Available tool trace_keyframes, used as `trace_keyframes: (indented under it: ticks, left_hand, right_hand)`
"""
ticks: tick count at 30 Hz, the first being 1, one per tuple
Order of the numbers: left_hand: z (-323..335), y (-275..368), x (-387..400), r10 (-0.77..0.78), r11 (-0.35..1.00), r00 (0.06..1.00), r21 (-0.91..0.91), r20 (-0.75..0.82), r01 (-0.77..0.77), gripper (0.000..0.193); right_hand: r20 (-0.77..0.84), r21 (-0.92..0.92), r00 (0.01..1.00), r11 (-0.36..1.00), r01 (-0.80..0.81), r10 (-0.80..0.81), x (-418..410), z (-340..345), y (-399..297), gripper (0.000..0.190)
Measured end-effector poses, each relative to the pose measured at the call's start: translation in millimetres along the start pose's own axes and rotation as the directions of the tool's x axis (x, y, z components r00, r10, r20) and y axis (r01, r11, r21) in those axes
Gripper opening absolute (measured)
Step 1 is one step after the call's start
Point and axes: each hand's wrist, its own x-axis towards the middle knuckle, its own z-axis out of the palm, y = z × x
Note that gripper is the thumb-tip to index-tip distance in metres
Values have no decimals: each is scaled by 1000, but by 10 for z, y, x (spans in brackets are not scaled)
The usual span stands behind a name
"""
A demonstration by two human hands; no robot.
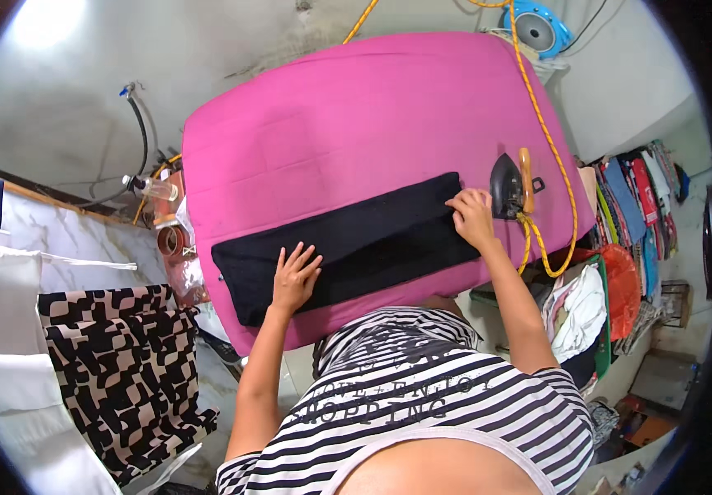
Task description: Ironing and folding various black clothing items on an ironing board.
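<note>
A folded black garment [356, 241] lies lengthwise near the front edge of a table covered in pink cloth [393, 111]. My left hand [296, 276] rests flat on its left part, fingers spread. At the garment's right end is my right hand [473, 213], its fingers bent at the dark cloth; whether they pinch it cannot be told. Just right of that hand, a clothes iron [506, 185] with a wooden handle [526, 179] sits on the pink cover. A yellow cord [541, 117] runs from the iron and loops over the table's right side.
Clothes [631, 198] hang at the right above a green basket [606, 346] of laundry. Patterned fabric [127, 371] and white cloth [9, 322] hang at the left. A clear bottle [159, 189] is beside the table's left edge, and a blue fan [538, 31] stands behind its far right corner.
</note>
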Motion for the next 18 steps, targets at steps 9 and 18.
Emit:
trace_keyframes:
  ticks: [9,18]
  left_hand:
    - [141,260,285,-99,985,985,124,-142,117,29]
    - [-105,-541,727,-196,902,901,290,-388,321,17]
  right_hand:
    - [-51,130,998,991,-31,38,120,409,-349,20]
    - [-122,128,971,973,-190,205,565,649,-84,18]
